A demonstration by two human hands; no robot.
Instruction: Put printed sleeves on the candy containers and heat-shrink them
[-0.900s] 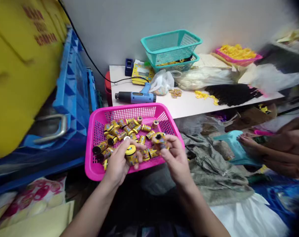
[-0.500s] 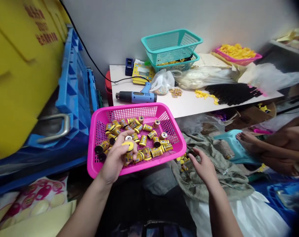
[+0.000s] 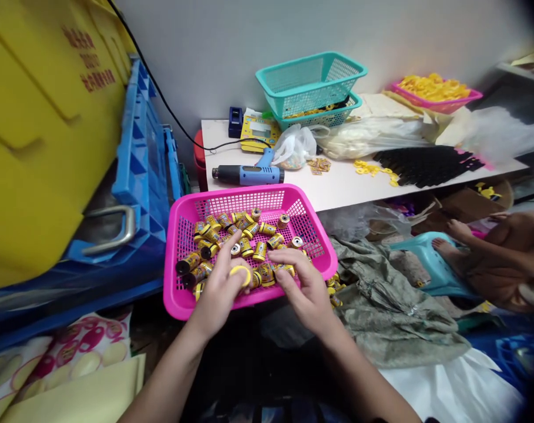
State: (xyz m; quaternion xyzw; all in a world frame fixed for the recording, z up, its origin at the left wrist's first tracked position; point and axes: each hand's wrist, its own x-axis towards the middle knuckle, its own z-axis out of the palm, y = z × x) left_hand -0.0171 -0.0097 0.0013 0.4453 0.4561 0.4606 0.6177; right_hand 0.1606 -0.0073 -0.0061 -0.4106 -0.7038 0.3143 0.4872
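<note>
My left hand (image 3: 217, 294) is closed around a small printed cylinder with a round yellow end (image 3: 241, 276), its body mostly hidden by the fingers. It hovers above the front of a pink plastic basket (image 3: 331, 261). Inside that basket lie several similar yellow printed cylinders (image 3: 259, 251), some showing black or silvery ends. My right hand (image 3: 308, 291) is over the basket's front right part, fingers curved and thumb apart from the index finger. A yellow cylinder (image 3: 286, 269) shows between its thumb and index finger, seemingly lying in the basket.
Behind the basket, a white table (image 3: 328, 194) bears a blue heat gun (image 3: 253, 175), a plastic bag (image 3: 293, 147) and teal baskets (image 3: 311, 85). Blue crates (image 3: 138, 170) stand at left. A grey-green sack (image 3: 390, 305) lies at right, near another person beside a teal stool (image 3: 429, 264).
My right hand has moved left from beside the basket to above it, close to my left hand. My left hand keeps its cylinder. The view has shifted slightly.
</note>
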